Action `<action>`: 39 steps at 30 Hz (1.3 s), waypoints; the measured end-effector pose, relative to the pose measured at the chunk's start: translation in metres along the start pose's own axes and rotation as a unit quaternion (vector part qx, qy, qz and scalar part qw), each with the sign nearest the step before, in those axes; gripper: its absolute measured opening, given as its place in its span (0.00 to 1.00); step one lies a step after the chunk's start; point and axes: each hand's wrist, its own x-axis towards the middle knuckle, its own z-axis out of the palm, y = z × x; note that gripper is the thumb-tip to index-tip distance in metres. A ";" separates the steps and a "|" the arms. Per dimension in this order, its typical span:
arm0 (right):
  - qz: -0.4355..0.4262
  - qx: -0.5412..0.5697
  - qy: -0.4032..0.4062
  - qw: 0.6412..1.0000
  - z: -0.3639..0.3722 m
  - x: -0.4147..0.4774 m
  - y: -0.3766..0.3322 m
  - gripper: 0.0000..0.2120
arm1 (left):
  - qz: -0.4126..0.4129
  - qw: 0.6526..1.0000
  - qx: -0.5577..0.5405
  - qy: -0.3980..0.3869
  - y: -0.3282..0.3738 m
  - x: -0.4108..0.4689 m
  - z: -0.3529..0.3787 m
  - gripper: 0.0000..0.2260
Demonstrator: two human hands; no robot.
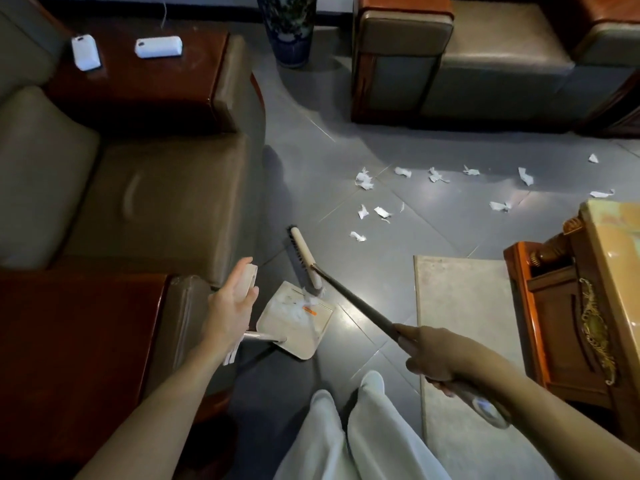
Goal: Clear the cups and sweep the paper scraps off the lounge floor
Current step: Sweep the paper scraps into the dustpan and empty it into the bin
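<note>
— What do the hands hold?
— The left hand (232, 303) curls round the white top of the dustpan (294, 323) handle. The right hand (436, 358) is wrapped tight round the broom (356, 299) pole.
— And the paper scraps (363, 180)?
— A few lie in the dustpan, at the broom head. The rest are strewn over the floor (398, 265) beyond, between the sofa (156, 202) and the rug (467, 323).

Torn white paper scraps (363, 180) across floor (433, 233)

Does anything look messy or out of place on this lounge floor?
Yes: torn white paper scraps lie scattered across the grey tiled floor, beyond the beige dustpan, which already holds a few.
</note>
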 end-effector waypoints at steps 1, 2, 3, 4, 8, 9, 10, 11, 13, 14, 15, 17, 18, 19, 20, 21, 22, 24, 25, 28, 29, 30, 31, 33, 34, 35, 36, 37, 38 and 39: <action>0.004 0.003 0.011 1.000 0.000 0.002 0.002 0.31 | -0.007 1.000 -0.006 0.001 -0.001 0.000 0.000 0.20; 0.010 0.012 0.020 1.000 0.002 0.005 0.003 0.32 | -0.012 1.000 -0.012 0.002 -0.003 -0.001 -0.001 0.20; 0.019 0.027 0.025 0.999 0.004 0.009 0.004 0.32 | -0.014 1.000 -0.014 0.002 -0.004 -0.001 -0.002 0.20; 0.027 0.037 0.025 0.999 0.005 0.013 0.003 0.32 | -0.016 1.000 -0.016 0.004 -0.005 0.000 -0.002 0.20; 0.012 -0.015 -0.016 1.000 0.012 0.025 -0.012 0.30 | -0.008 1.000 -0.009 0.014 -0.005 0.003 -0.003 0.20; 0.002 -0.030 -0.032 0.999 0.015 0.025 -0.016 0.29 | -0.003 1.000 -0.004 0.016 -0.004 0.003 -0.003 0.20; -0.007 -0.044 -0.046 0.998 0.018 0.023 -0.018 0.29 | 0.001 1.000 -0.001 0.018 -0.003 0.003 -0.002 0.20; -0.013 -0.056 -0.055 0.997 0.019 0.020 -0.018 0.29 | 0.006 1.000 0.001 0.018 -0.003 0.003 -0.003 0.20; -0.011 -0.049 -0.062 0.997 0.018 0.014 -0.011 0.30 | 0.015 1.000 0.001 0.011 -0.004 0.004 -0.003 0.20; -0.007 -0.028 -0.064 0.998 0.016 0.012 -0.006 0.30 | 0.017 1.000 0.002 0.004 -0.005 0.005 -0.002 0.19; -0.003 -0.008 -0.065 0.998 0.013 0.010 -0.001 0.29 | 0.019 1.000 0.001 -0.002 -0.004 0.006 -0.002 0.19; -0.001 0.004 -0.053 0.999 0.005 0.006 0.007 0.28 | 0.021 1.000 -0.008 -0.005 0.000 0.009 0.003 0.20; 0.000 -0.003 -0.042 0.999 0.001 0.004 0.009 0.28 | 0.022 1.000 -0.014 -0.004 0.004 0.012 0.005 0.20; 0.002 -0.006 -0.027 1.000 -0.004 0.005 0.011 0.29 | 0.025 1.000 -0.018 -0.003 0.010 0.016 0.008 0.20; 0.006 0.002 -0.013 1.000 -0.009 0.007 0.014 0.30 | 0.033 0.999 -0.017 -0.003 0.017 0.022 0.011 0.20; 0.010 0.015 0.000 1.000 -0.017 0.012 0.017 0.31 | 0.042 0.999 -0.011 -0.005 0.024 0.031 0.014 0.20; 0.013 0.029 0.013 0.999 -0.027 0.018 0.021 0.31 | 0.047 0.999 -0.007 -0.004 0.031 0.040 0.019 0.20; 0.015 0.048 0.036 0.998 -0.053 0.031 0.029 0.30 | 0.042 0.999 -0.005 0.000 0.048 0.063 0.030 0.19; 0.017 0.056 0.046 0.997 -0.068 0.038 0.034 0.29 | 0.041 0.999 -0.003 0.001 0.057 0.074 0.038 0.19; 0.033 0.080 0.070 0.994 -0.115 0.058 0.049 0.30 | 0.048 0.999 0.000 -0.005 0.086 0.105 0.065 0.19; 0.035 0.089 0.077 0.992 -0.132 0.066 0.055 0.30 | 0.046 0.999 -0.005 -0.008 0.097 0.116 0.075 0.20; 0.037 0.098 0.084 0.991 -0.149 0.073 0.061 0.30 | 0.042 0.999 -0.008 -0.009 0.107 0.126 0.084 0.20; 0.040 0.107 0.091 0.989 -0.167 0.081 0.066 0.30 | 0.038 0.999 -0.007 -0.009 0.117 0.137 0.092 0.21; 0.048 0.114 0.101 0.987 -0.200 0.097 0.077 0.30 | 0.029 1.000 0.001 -0.012 0.135 0.160 0.103 0.21; 0.053 0.115 0.104 0.986 -0.216 0.105 0.081 0.30 | 0.027 1.000 0.003 -0.013 0.142 0.172 0.107 0.21; 0.060 0.113 0.105 0.986 -0.230 0.112 0.085 0.30 | 0.024 1.000 0.005 -0.013 0.147 0.182 0.110 0.21; 0.068 0.106 0.108 0.986 -0.243 0.120 0.089 0.30 | 0.019 1.000 0.007 -0.013 0.153 0.191 0.114 0.21; 0.076 0.096 0.113 0.986 -0.256 0.127 0.092 0.30 | 0.012 1.000 0.006 -0.013 0.158 0.199 0.118 0.21; 0.080 0.086 0.114 0.987 -0.267 0.135 0.094 0.30 | 0.005 1.000 0.002 -0.013 0.164 0.205 0.124 0.20; 0.083 0.076 0.113 0.987 -0.276 0.142 0.097 0.31 | 0.000 1.000 -0.001 -0.015 0.170 0.210 0.130 0.20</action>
